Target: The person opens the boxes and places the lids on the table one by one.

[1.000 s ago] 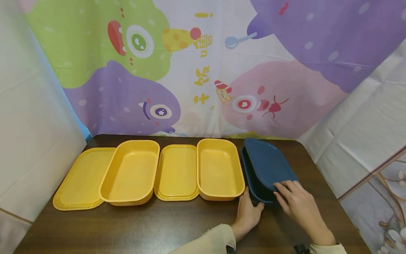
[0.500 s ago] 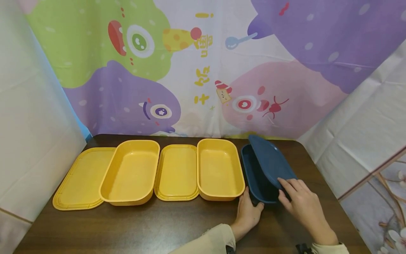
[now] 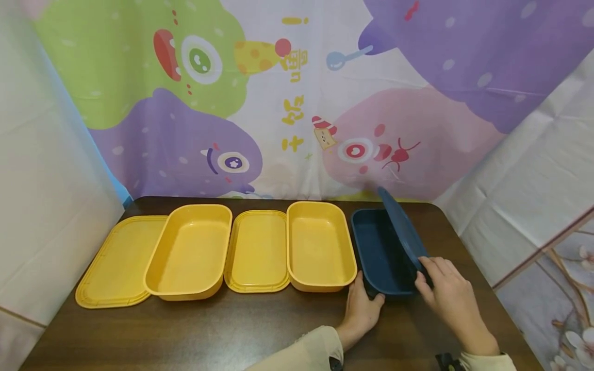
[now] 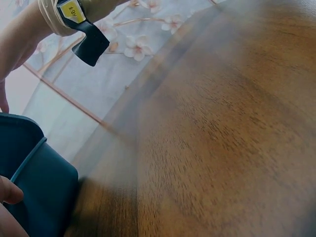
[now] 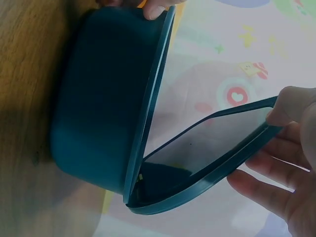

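A dark blue rectangular food container (image 3: pixel 377 250) stands on the table at the right end of the row. Its near left corner is held by my left hand (image 3: pixel 363 310), the fingers along the side and the thumb at the front. My right hand (image 3: pixel 451 296) pinches the near end of the matching blue lid (image 3: pixel 402 226). That lid is tilted steeply, its right edge low along the container's right rim and its left side raised. In the right wrist view the lid (image 5: pixel 197 190) meets the container (image 5: pixel 103 98) at one edge, making a V.
Left of the blue container stand a yellow container (image 3: pixel 321 242), a flat yellow lid (image 3: pixel 258 252), a larger yellow container (image 3: pixel 192 247) and another yellow lid (image 3: pixel 120 263). The dark wooden table (image 3: pixel 223 335) ends at a printed cloth (image 3: pixel 297 170) behind.
The right hand has swung the blue lid up and to the right, uncovering most of the blue container. The left hand keeps its hold on the corner.
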A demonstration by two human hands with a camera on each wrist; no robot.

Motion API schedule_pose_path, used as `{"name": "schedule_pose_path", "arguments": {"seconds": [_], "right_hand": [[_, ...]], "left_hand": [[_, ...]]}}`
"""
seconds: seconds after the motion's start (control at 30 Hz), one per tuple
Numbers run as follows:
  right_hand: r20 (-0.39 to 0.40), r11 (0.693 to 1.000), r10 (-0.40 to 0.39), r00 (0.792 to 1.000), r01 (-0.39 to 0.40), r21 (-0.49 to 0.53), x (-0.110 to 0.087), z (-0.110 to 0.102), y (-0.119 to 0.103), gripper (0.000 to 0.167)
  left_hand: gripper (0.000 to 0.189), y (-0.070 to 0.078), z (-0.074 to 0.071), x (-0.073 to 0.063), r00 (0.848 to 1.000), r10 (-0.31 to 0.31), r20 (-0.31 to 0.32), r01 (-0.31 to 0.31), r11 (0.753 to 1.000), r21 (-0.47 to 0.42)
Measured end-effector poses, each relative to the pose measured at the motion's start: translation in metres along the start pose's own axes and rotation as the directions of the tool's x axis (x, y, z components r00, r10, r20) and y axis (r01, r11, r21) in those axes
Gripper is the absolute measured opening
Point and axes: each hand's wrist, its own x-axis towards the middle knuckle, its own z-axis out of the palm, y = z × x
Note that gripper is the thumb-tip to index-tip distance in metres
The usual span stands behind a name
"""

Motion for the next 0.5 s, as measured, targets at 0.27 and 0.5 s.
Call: {"name": "schedule_pose_path", "arguments": {"seconds": [0.27, 0.5], "right_hand": [[-0.03, 0.999, 0.041, 0.999, -0.04, 0.035, 0.001, -0.003, 0.006, 0.044], [-0.065, 0.994, 0.077, 0.995, -0.072, 0.084, 0.001, -0.008, 0.011, 0.041]], "left_hand": [[0.07, 0.002, -0.002, -0.001, 1.0, 0.008, -0.001, -0.008, 1.0, -0.006], [0.071, 0.0, -0.001, -0.002, 1.0, -0.007, -0.004, 0.007, 1.0, 0.004]]}}
